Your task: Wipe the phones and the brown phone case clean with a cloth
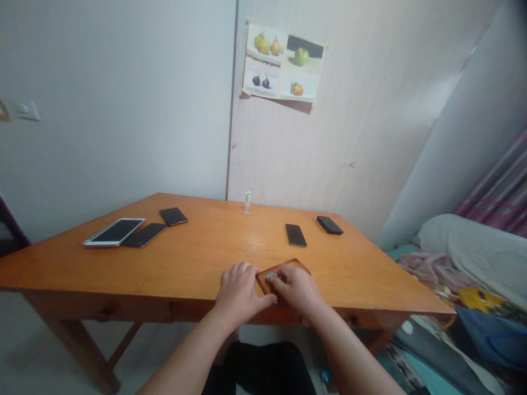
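Note:
At the table's front edge lies a flat, rectangular thing with a brown rim (302, 264) and a shiny top; its exact kind is not clear. My left hand (239, 291) grips its near left corner, with the thumb along the front side and the fingers by the left side. Pressed onto its top, my right hand (297, 286) has its fingers closed on a small, crumpled whitish tissue or cloth (272, 276). The right hand hides much of the flat thing and part of the tissue.
On the wooden table (214, 241) lie a white tablet (117, 231), dark phones (146, 235) (173, 216) at left, a phone (295, 235) and a dark case (329, 225) at right. A small clear bottle (247, 203) stands at the back. Bedding (473, 241) is at right.

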Demonstrator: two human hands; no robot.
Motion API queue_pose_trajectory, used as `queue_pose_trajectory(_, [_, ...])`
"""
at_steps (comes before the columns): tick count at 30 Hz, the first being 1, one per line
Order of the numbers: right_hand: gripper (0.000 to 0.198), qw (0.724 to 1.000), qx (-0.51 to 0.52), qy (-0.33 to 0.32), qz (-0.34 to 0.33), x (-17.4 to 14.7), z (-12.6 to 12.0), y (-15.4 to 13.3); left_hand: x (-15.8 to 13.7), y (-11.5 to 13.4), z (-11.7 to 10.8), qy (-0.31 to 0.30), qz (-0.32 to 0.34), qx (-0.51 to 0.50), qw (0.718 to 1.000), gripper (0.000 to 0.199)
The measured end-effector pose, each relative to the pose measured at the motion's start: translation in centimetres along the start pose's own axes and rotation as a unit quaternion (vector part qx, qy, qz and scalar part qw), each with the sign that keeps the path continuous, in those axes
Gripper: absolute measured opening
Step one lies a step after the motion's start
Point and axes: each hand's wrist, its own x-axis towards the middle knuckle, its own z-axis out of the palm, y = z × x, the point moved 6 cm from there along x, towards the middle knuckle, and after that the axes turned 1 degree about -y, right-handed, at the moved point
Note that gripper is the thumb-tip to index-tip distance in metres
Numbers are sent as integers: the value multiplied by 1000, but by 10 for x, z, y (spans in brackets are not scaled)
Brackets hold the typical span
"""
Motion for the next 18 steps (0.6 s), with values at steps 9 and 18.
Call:
queue_pose_trajectory(9, [26,999,-23,6,-27,4,7,-26,0,0,-1,2,-8,-14,1000,34])
queue_pose_trajectory(18, [29,985,-92,31,141,40,-15,26,-1,1,0,1,-5,-10,1000,55])
